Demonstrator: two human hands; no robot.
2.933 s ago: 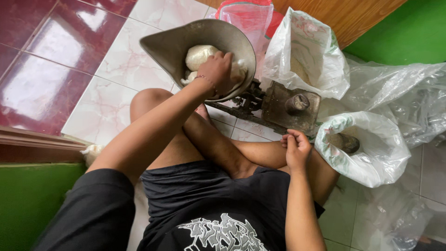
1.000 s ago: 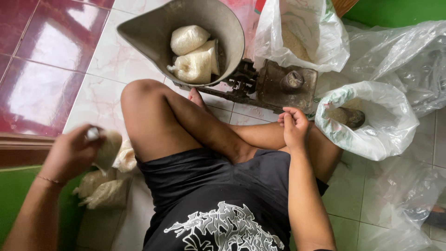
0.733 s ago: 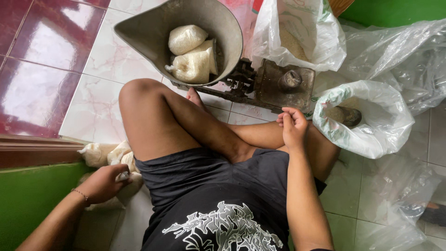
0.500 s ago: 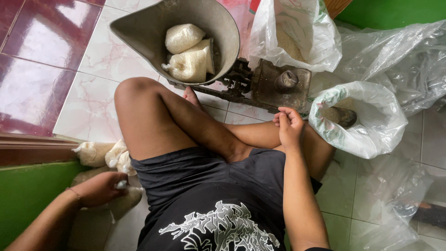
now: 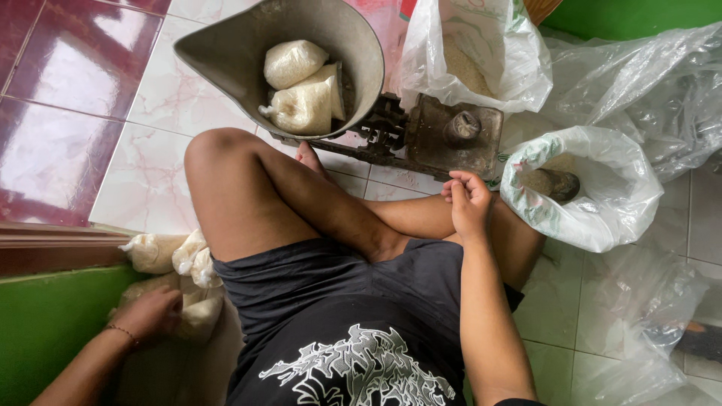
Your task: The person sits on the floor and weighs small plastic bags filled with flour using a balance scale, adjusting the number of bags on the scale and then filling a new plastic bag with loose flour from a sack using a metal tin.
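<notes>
I sit cross-legged on the tiled floor. My left hand (image 5: 149, 310) rests down at my left side on a pile of small tied plastic bags of white grain (image 5: 174, 259); whether it grips one I cannot tell. My right hand (image 5: 468, 203) lies on my right knee with its fingers loosely curled and holds nothing. In front of me a grey metal scale pan (image 5: 226, 53) holds two or three tied bags of grain (image 5: 301, 86). The pan sits on a rusty balance scale (image 5: 421, 146) with a metal weight (image 5: 460, 128) on its platform.
A white sack of loose grain (image 5: 481, 60) stands behind the scale. Right of my knee an open white plastic bag (image 5: 602, 218) holds a scoop (image 5: 556, 184). Crumpled clear plastic sheeting (image 5: 647, 83) covers the right side. A green wall edge (image 5: 45, 323) is at my left.
My left hand left the scale pan, swung back to my left side with a bag and came down onto the pile there. My right hand stayed on the knee.
</notes>
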